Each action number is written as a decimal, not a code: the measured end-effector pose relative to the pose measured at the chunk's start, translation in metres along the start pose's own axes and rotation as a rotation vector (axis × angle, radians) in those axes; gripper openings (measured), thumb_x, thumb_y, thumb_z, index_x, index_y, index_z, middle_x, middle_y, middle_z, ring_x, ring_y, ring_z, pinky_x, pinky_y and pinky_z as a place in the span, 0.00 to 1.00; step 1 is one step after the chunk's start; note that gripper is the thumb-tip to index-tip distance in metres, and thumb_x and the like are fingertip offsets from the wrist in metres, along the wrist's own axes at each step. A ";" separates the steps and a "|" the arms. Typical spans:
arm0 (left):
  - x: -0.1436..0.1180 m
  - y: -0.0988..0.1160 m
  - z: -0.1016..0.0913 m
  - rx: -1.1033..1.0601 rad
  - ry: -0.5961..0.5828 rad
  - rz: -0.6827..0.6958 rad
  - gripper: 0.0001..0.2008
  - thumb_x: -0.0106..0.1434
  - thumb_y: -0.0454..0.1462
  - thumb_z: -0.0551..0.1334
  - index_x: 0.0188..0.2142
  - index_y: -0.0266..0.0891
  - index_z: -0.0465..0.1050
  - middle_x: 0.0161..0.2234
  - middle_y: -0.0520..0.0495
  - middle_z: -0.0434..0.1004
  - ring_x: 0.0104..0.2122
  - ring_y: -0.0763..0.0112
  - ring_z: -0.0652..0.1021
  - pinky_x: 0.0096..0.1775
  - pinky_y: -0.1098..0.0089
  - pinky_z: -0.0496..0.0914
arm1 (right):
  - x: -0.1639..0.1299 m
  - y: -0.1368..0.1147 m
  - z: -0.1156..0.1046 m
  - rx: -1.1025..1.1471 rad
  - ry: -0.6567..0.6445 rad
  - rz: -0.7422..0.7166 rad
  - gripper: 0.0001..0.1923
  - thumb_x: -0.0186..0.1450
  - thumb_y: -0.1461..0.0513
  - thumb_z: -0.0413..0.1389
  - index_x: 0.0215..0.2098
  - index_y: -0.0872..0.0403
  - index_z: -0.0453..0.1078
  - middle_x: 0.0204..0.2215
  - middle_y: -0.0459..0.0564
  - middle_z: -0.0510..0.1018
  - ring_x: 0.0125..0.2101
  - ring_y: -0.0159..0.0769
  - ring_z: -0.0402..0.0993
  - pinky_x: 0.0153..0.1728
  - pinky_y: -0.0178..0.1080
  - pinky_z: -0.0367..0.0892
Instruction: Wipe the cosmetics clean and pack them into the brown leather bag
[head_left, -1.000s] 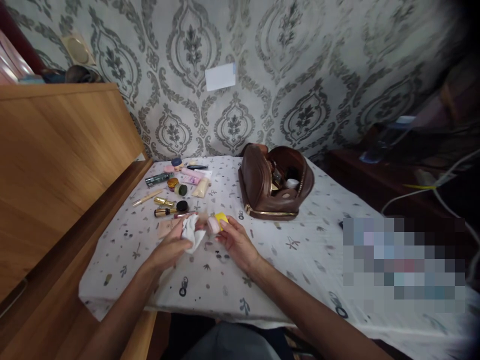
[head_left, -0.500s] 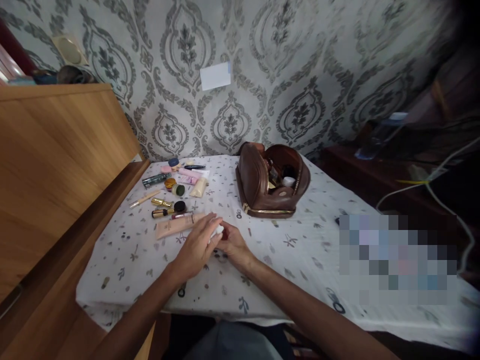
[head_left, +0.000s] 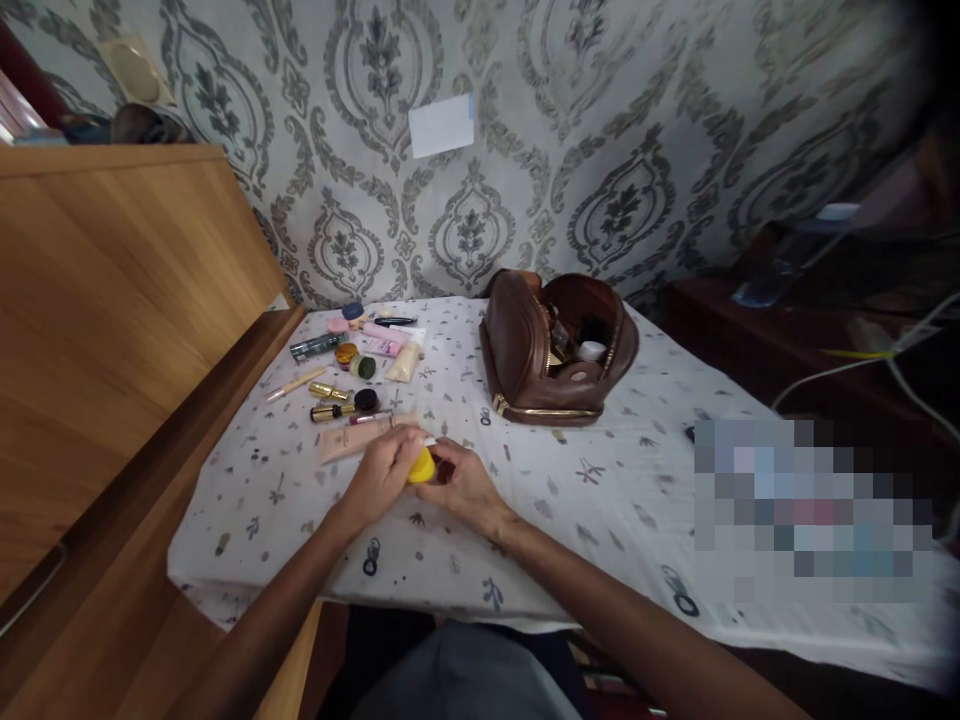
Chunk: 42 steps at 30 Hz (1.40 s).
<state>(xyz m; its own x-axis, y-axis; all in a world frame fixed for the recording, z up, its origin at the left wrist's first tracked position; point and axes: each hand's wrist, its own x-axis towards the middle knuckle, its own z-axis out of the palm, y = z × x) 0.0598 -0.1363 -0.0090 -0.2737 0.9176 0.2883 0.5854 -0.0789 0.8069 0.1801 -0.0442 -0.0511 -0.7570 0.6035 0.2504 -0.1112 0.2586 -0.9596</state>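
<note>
Yellow container (head_left: 421, 466), held between both hands: I have it above the cloth-covered worktop (head_left: 637, 480), left of and nearer me than the brown bag (head_left: 517, 345). My left hand (head_left: 385, 468) grasps its yellow side; my right hand (head_left: 466, 490) grips opposite, where something dark red shows. I judge it light, stiff, slightly slippery, best pinched round its sides. A white scrap (head_left: 429, 441) sits just beside it.

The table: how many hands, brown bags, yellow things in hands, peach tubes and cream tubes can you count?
Hands: 2 (left hand, right hand)
Brown bag: 1
Yellow thing: 1
Peach tube: 1
Cream tube: 1
Total: 6
</note>
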 end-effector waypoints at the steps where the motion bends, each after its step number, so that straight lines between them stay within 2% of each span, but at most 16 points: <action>1: -0.001 0.002 0.001 0.077 -0.020 0.063 0.19 0.72 0.45 0.49 0.41 0.37 0.76 0.42 0.41 0.79 0.44 0.61 0.77 0.49 0.62 0.70 | 0.000 0.001 0.000 -0.006 0.008 0.003 0.09 0.48 0.65 0.64 0.30 0.54 0.76 0.27 0.43 0.73 0.28 0.32 0.66 0.31 0.35 0.64; 5: -0.005 0.005 0.002 0.332 -0.066 0.254 0.14 0.72 0.39 0.51 0.45 0.39 0.75 0.49 0.39 0.76 0.50 0.60 0.75 0.53 0.58 0.68 | 0.000 0.004 0.000 0.096 -0.021 0.067 0.08 0.50 0.64 0.62 0.30 0.55 0.74 0.26 0.42 0.74 0.29 0.33 0.67 0.33 0.36 0.65; 7: -0.006 0.002 0.002 0.379 -0.068 0.324 0.14 0.72 0.38 0.50 0.45 0.39 0.75 0.49 0.39 0.76 0.49 0.60 0.75 0.51 0.58 0.69 | 0.001 0.005 -0.001 0.145 -0.038 0.131 0.08 0.49 0.61 0.64 0.26 0.56 0.73 0.23 0.41 0.72 0.27 0.32 0.66 0.31 0.36 0.64; 10: -0.007 -0.002 0.003 0.386 -0.043 0.378 0.14 0.71 0.37 0.50 0.45 0.39 0.74 0.49 0.39 0.76 0.49 0.59 0.76 0.50 0.57 0.70 | 0.002 0.004 -0.002 0.230 -0.029 0.199 0.14 0.48 0.56 0.68 0.23 0.56 0.71 0.20 0.40 0.70 0.25 0.31 0.66 0.30 0.35 0.63; 13: -0.004 -0.004 0.005 0.319 0.024 0.323 0.14 0.71 0.38 0.51 0.48 0.39 0.73 0.49 0.39 0.75 0.50 0.59 0.75 0.52 0.57 0.69 | 0.002 -0.001 -0.002 0.429 -0.037 0.234 0.17 0.49 0.53 0.69 0.30 0.55 0.74 0.24 0.41 0.75 0.29 0.33 0.70 0.32 0.35 0.65; 18: 0.002 -0.008 0.013 0.062 0.185 0.068 0.17 0.72 0.43 0.48 0.49 0.39 0.70 0.47 0.41 0.76 0.48 0.62 0.75 0.52 0.60 0.68 | 0.001 -0.011 -0.001 0.667 -0.017 0.261 0.23 0.45 0.55 0.72 0.36 0.53 0.73 0.31 0.44 0.79 0.34 0.34 0.74 0.40 0.37 0.69; 22: 0.001 -0.017 0.019 -0.083 0.149 -0.061 0.18 0.68 0.47 0.54 0.50 0.39 0.69 0.50 0.42 0.75 0.52 0.59 0.74 0.55 0.60 0.67 | 0.003 -0.011 -0.002 0.710 0.096 0.268 0.27 0.40 0.57 0.74 0.35 0.51 0.69 0.32 0.42 0.78 0.32 0.33 0.74 0.38 0.36 0.70; 26: -0.001 -0.029 0.023 -0.140 0.095 -0.103 0.26 0.61 0.49 0.63 0.54 0.41 0.64 0.53 0.42 0.72 0.54 0.55 0.73 0.56 0.58 0.66 | 0.006 -0.008 -0.004 0.720 0.180 0.273 0.30 0.37 0.57 0.74 0.34 0.50 0.67 0.33 0.39 0.76 0.29 0.29 0.72 0.33 0.33 0.68; 29: 0.001 -0.033 0.024 -0.106 0.066 -0.086 0.29 0.57 0.48 0.66 0.54 0.42 0.63 0.52 0.42 0.72 0.51 0.55 0.75 0.54 0.57 0.69 | 0.008 -0.007 -0.006 0.713 0.173 0.314 0.33 0.34 0.57 0.75 0.35 0.50 0.67 0.31 0.38 0.77 0.27 0.28 0.71 0.31 0.32 0.67; 34: 0.004 -0.037 0.021 0.003 0.109 -0.091 0.29 0.56 0.50 0.66 0.53 0.41 0.64 0.48 0.41 0.74 0.47 0.52 0.76 0.50 0.54 0.71 | 0.009 -0.005 -0.007 0.738 0.115 0.361 0.38 0.30 0.51 0.75 0.35 0.51 0.66 0.27 0.39 0.78 0.25 0.30 0.71 0.30 0.34 0.67; 38: 0.004 -0.038 0.017 0.048 0.085 -0.076 0.28 0.58 0.51 0.64 0.53 0.40 0.65 0.50 0.39 0.73 0.50 0.50 0.75 0.52 0.52 0.69 | 0.014 -0.002 -0.010 0.694 0.080 0.361 0.35 0.36 0.41 0.71 0.33 0.51 0.66 0.23 0.39 0.75 0.22 0.30 0.69 0.26 0.34 0.65; 42: 0.002 -0.033 0.014 0.069 0.098 -0.055 0.27 0.59 0.51 0.62 0.53 0.40 0.66 0.51 0.38 0.73 0.52 0.50 0.74 0.52 0.53 0.70 | 0.017 0.000 -0.014 0.441 0.112 0.272 0.30 0.45 0.39 0.66 0.34 0.52 0.71 0.21 0.38 0.69 0.21 0.26 0.62 0.23 0.32 0.56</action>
<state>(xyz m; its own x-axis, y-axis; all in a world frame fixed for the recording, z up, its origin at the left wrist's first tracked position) 0.0504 -0.1266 -0.0419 -0.3781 0.8770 0.2965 0.6178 0.0005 0.7863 0.1761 -0.0227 -0.0451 -0.7254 0.6878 -0.0258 -0.1991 -0.2456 -0.9487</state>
